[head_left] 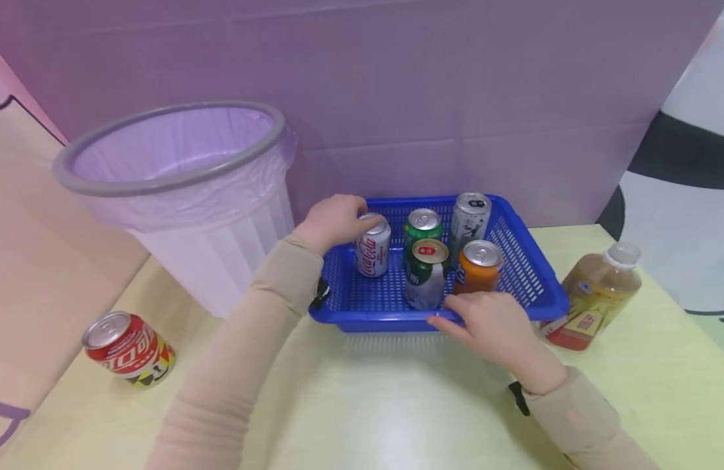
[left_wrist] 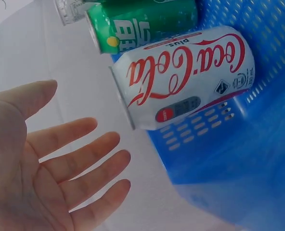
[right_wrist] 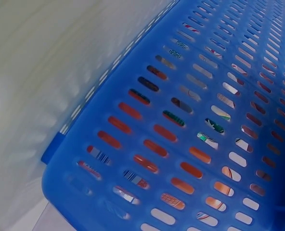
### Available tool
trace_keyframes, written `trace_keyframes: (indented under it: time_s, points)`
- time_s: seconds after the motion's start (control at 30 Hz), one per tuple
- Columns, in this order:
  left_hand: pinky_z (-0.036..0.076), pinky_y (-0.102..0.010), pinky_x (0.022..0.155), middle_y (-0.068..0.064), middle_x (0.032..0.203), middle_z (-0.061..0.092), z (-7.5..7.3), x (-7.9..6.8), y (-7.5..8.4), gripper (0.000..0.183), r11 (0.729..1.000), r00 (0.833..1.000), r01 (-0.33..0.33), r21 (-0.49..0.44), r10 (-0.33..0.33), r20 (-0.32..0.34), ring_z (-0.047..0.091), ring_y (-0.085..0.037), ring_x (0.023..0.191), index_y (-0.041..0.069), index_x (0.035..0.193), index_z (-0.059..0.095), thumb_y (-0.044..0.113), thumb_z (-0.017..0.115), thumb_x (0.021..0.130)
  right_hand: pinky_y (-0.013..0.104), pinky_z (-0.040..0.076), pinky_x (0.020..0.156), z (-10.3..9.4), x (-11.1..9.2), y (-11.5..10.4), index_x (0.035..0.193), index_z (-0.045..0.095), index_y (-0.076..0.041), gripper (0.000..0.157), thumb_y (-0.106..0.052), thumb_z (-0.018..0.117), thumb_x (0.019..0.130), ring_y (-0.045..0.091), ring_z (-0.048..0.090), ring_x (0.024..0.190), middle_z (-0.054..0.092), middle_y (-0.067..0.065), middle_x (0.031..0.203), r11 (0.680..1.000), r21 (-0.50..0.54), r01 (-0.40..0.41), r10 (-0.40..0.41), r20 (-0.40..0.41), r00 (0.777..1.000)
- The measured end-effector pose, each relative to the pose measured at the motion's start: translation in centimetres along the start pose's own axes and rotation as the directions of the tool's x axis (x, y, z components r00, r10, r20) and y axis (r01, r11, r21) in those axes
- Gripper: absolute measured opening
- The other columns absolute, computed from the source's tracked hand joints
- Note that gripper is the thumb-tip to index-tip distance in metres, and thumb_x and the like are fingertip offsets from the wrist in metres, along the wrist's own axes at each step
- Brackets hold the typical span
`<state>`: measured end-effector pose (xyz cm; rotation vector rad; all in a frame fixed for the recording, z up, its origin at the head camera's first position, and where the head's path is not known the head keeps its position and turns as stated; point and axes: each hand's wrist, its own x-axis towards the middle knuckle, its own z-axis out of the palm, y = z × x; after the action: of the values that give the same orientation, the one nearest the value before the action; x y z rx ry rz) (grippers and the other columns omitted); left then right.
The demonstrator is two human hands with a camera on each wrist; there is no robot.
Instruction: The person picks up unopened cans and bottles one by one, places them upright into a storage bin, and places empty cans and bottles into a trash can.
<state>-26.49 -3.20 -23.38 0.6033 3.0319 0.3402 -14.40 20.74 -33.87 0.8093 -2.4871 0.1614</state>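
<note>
My left hand (head_left: 337, 222) hovers above the white Coca-Cola can (head_left: 373, 251) at the left of a blue plastic basket (head_left: 385, 316). In the left wrist view, the left hand's fingers (left_wrist: 92, 159) are spread, with a gap to the can (left_wrist: 190, 77). My right hand (head_left: 493, 323) grips the basket's front rim near the orange can (head_left: 478, 267). Also upright in the basket are a green can (head_left: 423, 225), a dark green can with a gold top (head_left: 427, 277) and a silver patterned can (head_left: 470, 219). The right wrist view looks at the basket's slotted side (right_wrist: 181, 120).
A white bin (head_left: 220, 241) with a grey rim and a liner stands left of the basket. A red-and-yellow can (head_left: 129, 349) is at the table's left. To the right, a plastic bottle (head_left: 593, 297) of amber drink leans by the basket. A purple-grey backdrop (head_left: 426, 98) rises behind.
</note>
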Motion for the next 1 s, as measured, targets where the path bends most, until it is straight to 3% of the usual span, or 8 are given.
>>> trace_keyframes:
  time_s: [0.2, 0.33, 0.43, 0.7, 0.83, 1.0]
  points:
    - [0.045, -0.041, 0.093, -0.006, 0.114, 0.066, -0.4, -1.1, 0.4, 0.045, 0.997, 0.996, -0.072, 0.028, 0.070, 0.054, 0.061, -0.023, 0.102, 0.009, 0.120, 0.062, 0.044, 0.050, 0.094, 0.020, 0.027, 0.043, -0.2, -0.1, 0.0, 0.064, 0.052, -0.020, 0.049, -0.059, 0.044, 0.092, 0.002, 0.038, 0.046, 0.045, -0.011, 0.054, 1.000, -0.001, 0.005, -0.005, -0.002, 1.000]
    - [0.046, -0.038, 0.092, -0.006, 0.112, 0.066, -0.2, -2.2, 0.5, 0.040, 0.987, 0.979, -0.156, 0.024, 0.152, 0.139, 0.061, -0.020, 0.102, 0.010, 0.120, 0.061, 0.040, 0.051, 0.095, 0.020, 0.026, 0.043, -0.2, 0.0, 0.0, 0.063, 0.051, -0.020, 0.049, -0.059, 0.044, 0.092, 0.002, 0.036, 0.046, 0.044, -0.011, 0.054, 1.000, 0.000, 0.003, -0.003, 0.000, 1.000]
    - [0.048, -0.037, 0.089, -0.004, 0.107, 0.067, 0.0, -3.0, 0.3, 0.037, 0.983, 0.969, -0.182, 0.006, 0.178, 0.170, 0.061, -0.018, 0.097, 0.011, 0.117, 0.061, 0.039, 0.052, 0.095, 0.020, 0.026, 0.043, -0.2, 0.0, -0.1, 0.063, 0.050, -0.020, 0.049, -0.059, 0.044, 0.092, 0.002, 0.035, 0.046, 0.044, -0.011, 0.054, 1.000, 0.000, 0.005, -0.005, -0.003, 1.000]
    - [0.049, -0.034, 0.079, 0.000, 0.093, 0.066, 1.5, -5.2, -0.7, 0.033, 0.974, 0.958, -0.223, -0.036, 0.226, 0.175, 0.060, -0.014, 0.083, 0.012, 0.111, 0.064, 0.039, 0.052, 0.095, 0.020, 0.027, 0.043, -0.2, 0.2, -0.1, 0.063, 0.050, -0.020, 0.048, -0.058, 0.045, 0.092, 0.002, 0.035, 0.046, 0.045, -0.011, 0.054, 1.000, -0.004, -0.001, 0.001, 0.013, 1.000]
    - [0.050, -0.034, 0.079, -0.002, 0.099, 0.068, 3.0, -6.2, -1.1, 0.037, 0.971, 0.955, -0.227, -0.077, 0.237, 0.177, 0.062, -0.014, 0.084, 0.009, 0.115, 0.063, 0.039, 0.052, 0.095, 0.020, 0.027, 0.043, -0.2, 0.1, -0.1, 0.063, 0.050, -0.020, 0.048, -0.058, 0.046, 0.092, 0.002, 0.037, 0.046, 0.046, -0.011, 0.054, 1.000, -0.010, 0.001, -0.001, 0.014, 1.000]
    - [0.050, -0.034, 0.080, -0.001, 0.098, 0.069, 4.8, -7.2, -1.3, 0.037, 0.965, 0.962, -0.248, -0.081, 0.256, 0.097, 0.063, -0.014, 0.086, 0.008, 0.115, 0.065, 0.037, 0.054, 0.095, 0.020, 0.027, 0.043, -0.2, 0.1, 0.0, 0.063, 0.051, -0.020, 0.050, -0.059, 0.043, 0.092, 0.003, 0.037, 0.046, 0.046, -0.010, 0.054, 1.000, -0.010, 0.007, -0.007, 0.003, 1.000]
